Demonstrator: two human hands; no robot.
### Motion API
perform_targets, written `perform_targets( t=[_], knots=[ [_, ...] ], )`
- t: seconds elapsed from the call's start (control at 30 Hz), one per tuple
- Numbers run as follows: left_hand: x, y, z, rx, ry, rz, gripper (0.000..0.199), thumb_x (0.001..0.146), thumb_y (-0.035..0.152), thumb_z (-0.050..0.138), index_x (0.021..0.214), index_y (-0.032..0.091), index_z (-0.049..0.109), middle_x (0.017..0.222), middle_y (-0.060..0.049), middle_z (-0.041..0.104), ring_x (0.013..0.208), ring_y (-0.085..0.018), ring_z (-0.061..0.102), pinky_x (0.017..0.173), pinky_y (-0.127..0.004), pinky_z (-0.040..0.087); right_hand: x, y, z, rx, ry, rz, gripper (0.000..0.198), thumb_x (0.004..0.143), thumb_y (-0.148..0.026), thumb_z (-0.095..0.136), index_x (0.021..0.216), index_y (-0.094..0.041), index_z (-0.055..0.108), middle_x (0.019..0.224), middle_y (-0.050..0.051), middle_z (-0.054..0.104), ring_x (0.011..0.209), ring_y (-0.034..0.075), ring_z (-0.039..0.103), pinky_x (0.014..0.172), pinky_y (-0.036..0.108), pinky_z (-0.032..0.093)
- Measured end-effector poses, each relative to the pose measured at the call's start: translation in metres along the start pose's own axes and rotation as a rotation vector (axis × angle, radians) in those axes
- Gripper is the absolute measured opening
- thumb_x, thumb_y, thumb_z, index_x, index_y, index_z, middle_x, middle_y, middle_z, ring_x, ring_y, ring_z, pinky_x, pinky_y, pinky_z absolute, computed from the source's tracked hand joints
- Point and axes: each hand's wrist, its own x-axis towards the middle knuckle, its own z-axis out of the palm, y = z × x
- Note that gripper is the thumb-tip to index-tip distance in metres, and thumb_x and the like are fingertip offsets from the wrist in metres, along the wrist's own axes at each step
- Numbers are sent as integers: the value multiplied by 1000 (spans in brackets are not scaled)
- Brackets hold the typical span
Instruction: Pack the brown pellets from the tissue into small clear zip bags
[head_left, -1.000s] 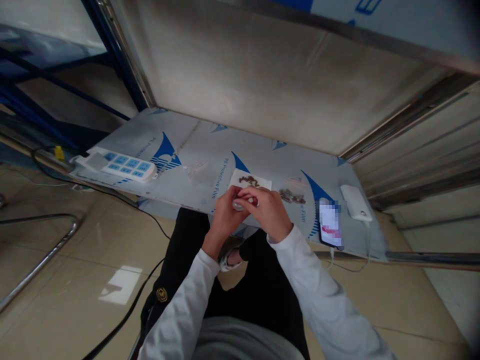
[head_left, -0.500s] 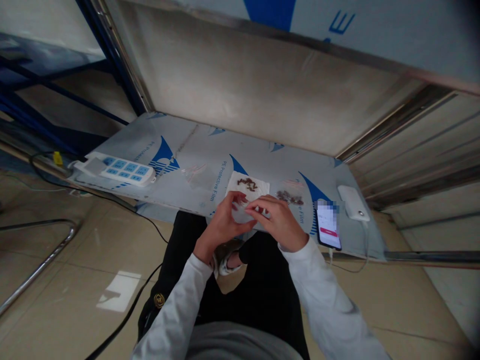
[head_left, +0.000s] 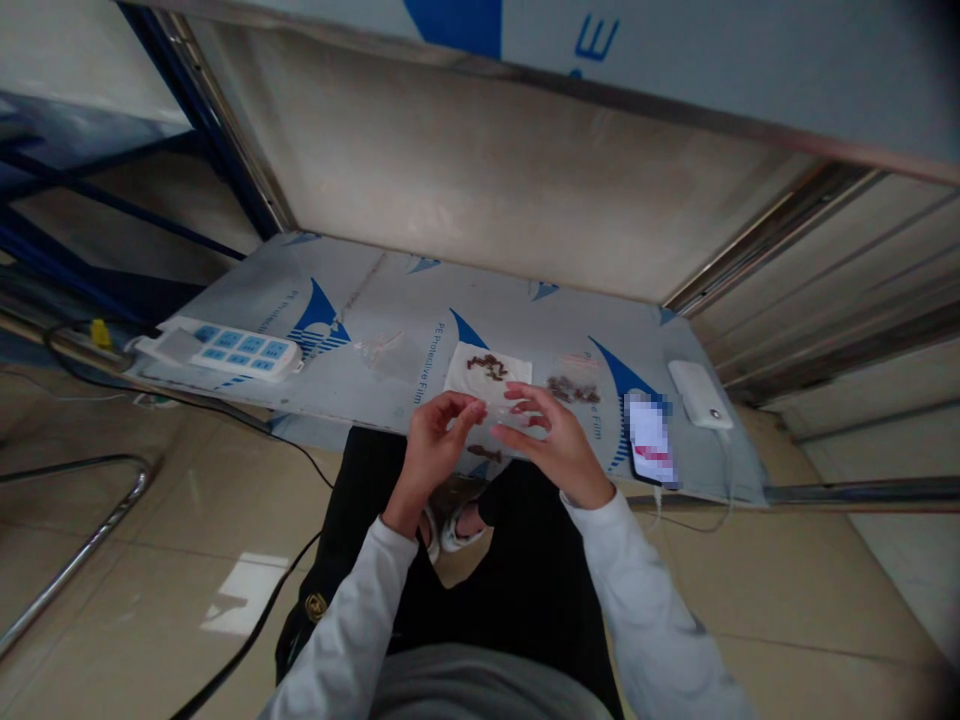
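My left hand (head_left: 436,445) is in a pinch, thumb against forefinger, at the front edge of the table; what it holds, if anything, is too small to make out. To its right, my right hand (head_left: 556,440) has its fingers apart, with nothing visible in it. Just beyond both hands lies a white paper napkin (head_left: 459,378) bearing small, curled brown pieces (head_left: 489,367). Darker brown bits (head_left: 574,389), seemingly in a clear bag, lie right of the napkin. A longer brown piece (head_left: 486,454) shows near the table edge, below and between my hands.
The film-covered table (head_left: 360,395) carries a white power strip (head_left: 244,352) on the left. A clear plastic bag (head_left: 388,352) lies left of the napkin. On the right are a phone (head_left: 650,440) and a white power bank (head_left: 700,394), with cables. A shelf (head_left: 712,70) hangs above.
My hands have moved apart from each other, and the right fingers have spread. The brown piece by the table edge now shows between them. The view has shifted slightly.
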Motion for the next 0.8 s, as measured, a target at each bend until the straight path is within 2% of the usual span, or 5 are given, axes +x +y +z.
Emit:
perform_targets(
  t=[0.1,0.17,0.33,0.57,0.8],
  knots=[
    [-2,3,1,33,-13,33,18,80,31,64,78,14,64,72,-2,65,70,-12,59,69,-23,46,-1,9,10,234,-36,131,26,74,-40,71,87,-18,70,92,6,72,85,20,66,77,31,50],
    [-3,4,2,19,-25,35,17,81,31,64,78,14,64,72,-2,64,69,-11,59,69,-22,46,-1,10,11,307,-3,149,22,74,-39,71,81,-18,71,83,5,73,80,19,66,75,30,50],
    [-3,5,3,-42,-102,-21,20,78,32,66,86,14,67,83,-6,69,77,-14,62,73,-25,48,0,3,7,267,-19,130,21,72,-36,72,80,-17,72,80,5,73,75,17,66,72,28,50],
    [-1,6,4,1,-52,24,17,77,31,68,78,14,66,73,-3,68,70,-13,61,69,-24,47,-6,2,7,418,45,243,27,67,-40,76,79,-16,69,76,4,72,68,15,65,70,29,52],
    [-1,5,6,-76,-135,-84,21,77,34,68,83,14,67,78,-4,69,69,-12,62,66,-23,48,-10,3,4,381,53,198,22,66,-37,77,74,-18,70,73,3,71,68,15,64,67,27,51]
  ],
)
